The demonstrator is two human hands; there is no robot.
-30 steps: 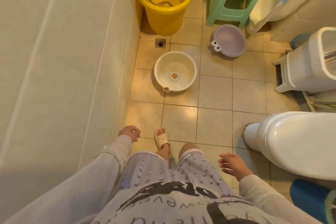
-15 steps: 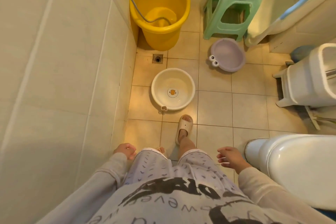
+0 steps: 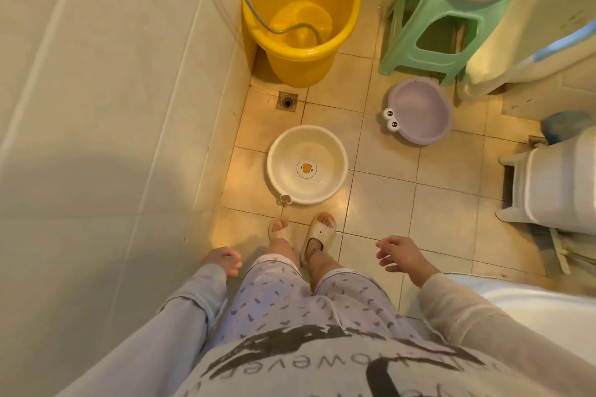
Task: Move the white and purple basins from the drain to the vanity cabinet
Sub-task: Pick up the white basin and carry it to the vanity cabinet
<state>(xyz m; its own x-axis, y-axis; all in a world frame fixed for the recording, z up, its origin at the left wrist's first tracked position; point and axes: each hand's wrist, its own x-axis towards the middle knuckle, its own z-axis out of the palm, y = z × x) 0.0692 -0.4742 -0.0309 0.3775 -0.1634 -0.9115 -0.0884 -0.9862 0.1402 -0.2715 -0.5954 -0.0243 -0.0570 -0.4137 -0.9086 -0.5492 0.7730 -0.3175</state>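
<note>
The white basin (image 3: 307, 165) is now closer, just ahead of the feet, near the drain (image 3: 286, 101); the purple basin (image 3: 419, 110) sits beside the stool (image 3: 435, 19). Both hands, left (image 3: 222, 260) and right (image 3: 398, 254), are empty, fingers loosely spread. Nothing is lifted yet.

One camera only, worn on the head, looking steeply down the person's front at the tiled floor (image 3: 380, 203). It faces into the corner, wall tiles filling the left side, the toilet (image 3: 532, 309) cutting in at lower right. Wide lens, edges bending. Torso and feet sit close below; the yellow bucket (image 3: 300, 64) and green stool (image 3: 419, 58) lie farthest, along the top edge.
</note>
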